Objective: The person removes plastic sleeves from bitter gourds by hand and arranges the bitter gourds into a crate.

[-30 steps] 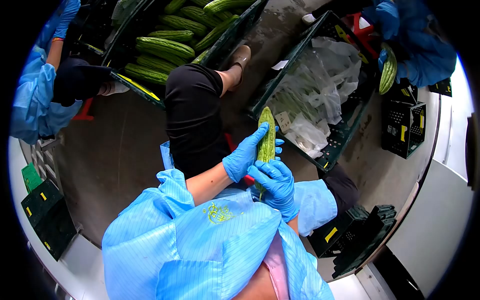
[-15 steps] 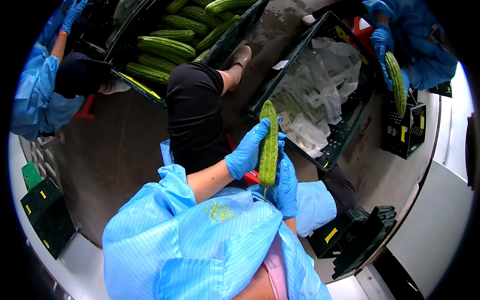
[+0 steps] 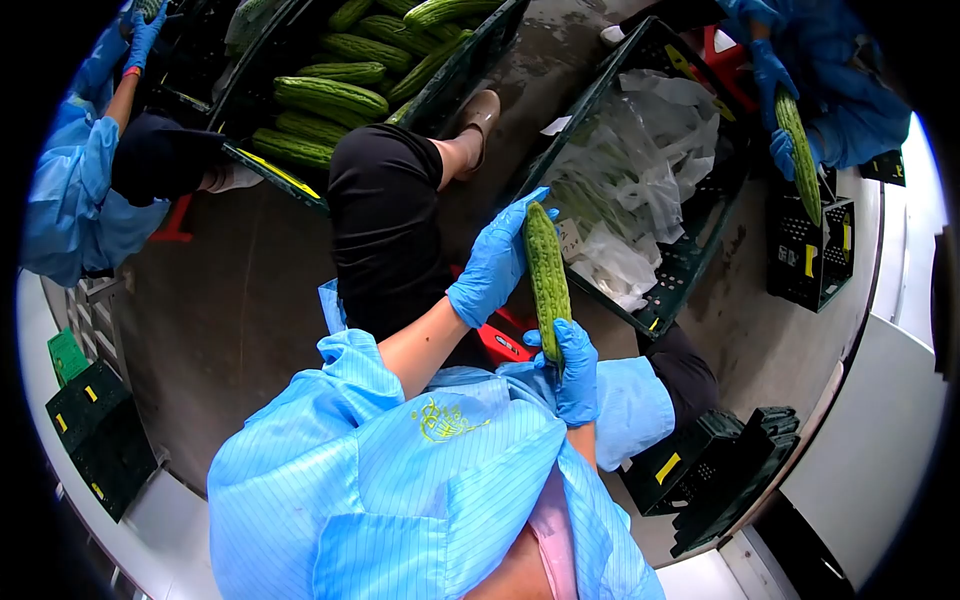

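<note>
A green bitter melon (image 3: 547, 270) is held lengthwise between my two blue-gloved hands, in front of my body. My right hand (image 3: 571, 372) is wrapped round its lower end. Beside its upper part, my left hand (image 3: 492, 262) lies with fingers stretched out towards the tip and the palm against the melon's side. Just right of the melon stands a dark green crate (image 3: 690, 275) with clear plastic bags (image 3: 650, 170) in it. At the top left, another dark crate (image 3: 455, 85) holds several bitter melons (image 3: 330, 95).
A co-worker at the top right holds a bitter melon (image 3: 797, 155). Another co-worker's blue sleeve (image 3: 65, 220) is at the left. Dark crates (image 3: 810, 250) stand at the right, others (image 3: 100, 440) at the lower left. A red stool (image 3: 503, 343) shows beneath me.
The melon has tilted, its lower end moving right. My left hand has straightened its fingers and slid up; my right hand now wraps the lower end. The right co-worker's melon has shifted slightly.
</note>
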Available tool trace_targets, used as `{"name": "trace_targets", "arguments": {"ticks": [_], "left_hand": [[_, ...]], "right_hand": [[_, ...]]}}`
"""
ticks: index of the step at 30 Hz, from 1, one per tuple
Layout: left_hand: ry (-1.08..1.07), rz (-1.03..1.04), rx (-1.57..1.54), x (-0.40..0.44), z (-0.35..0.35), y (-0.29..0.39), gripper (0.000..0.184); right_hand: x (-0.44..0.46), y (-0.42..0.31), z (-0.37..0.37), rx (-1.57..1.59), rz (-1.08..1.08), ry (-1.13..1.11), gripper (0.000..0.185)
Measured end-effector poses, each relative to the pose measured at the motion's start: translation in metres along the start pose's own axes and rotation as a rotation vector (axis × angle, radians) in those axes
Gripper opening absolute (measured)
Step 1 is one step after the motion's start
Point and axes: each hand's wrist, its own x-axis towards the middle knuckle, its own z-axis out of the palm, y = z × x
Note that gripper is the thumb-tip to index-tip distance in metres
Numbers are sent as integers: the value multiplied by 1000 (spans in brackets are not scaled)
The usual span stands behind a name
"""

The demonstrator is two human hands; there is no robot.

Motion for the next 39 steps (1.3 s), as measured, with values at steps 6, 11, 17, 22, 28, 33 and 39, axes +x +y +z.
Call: {"name": "trace_targets", "arguments": {"ticks": [6,11,17,22,28,33,39], "left_hand": [[8,7,48,-3,4,2,48],[31,30,32,-1,1,0,43],[61,70,40,-2,0,0,37],[41,73,16,-4,-2,1,35],[153,68,61,-3,4,0,33],[199,28,79,-5,-3,-2,28],[192,53,60,-6,-7,-5,26]], "right_hand": [[-4,-4,3,-43,-46,35,34],[-4,0,5,-110,-76,96,37],[-6,3,13,-203,-161,153,40],[-8,3,15,-170,-152,146,40],[-8,-6,5,-39,-24,39,48],[-1,3,-12,32,68,-1,62],[4,3,-16,144,87,-97,60]]}}
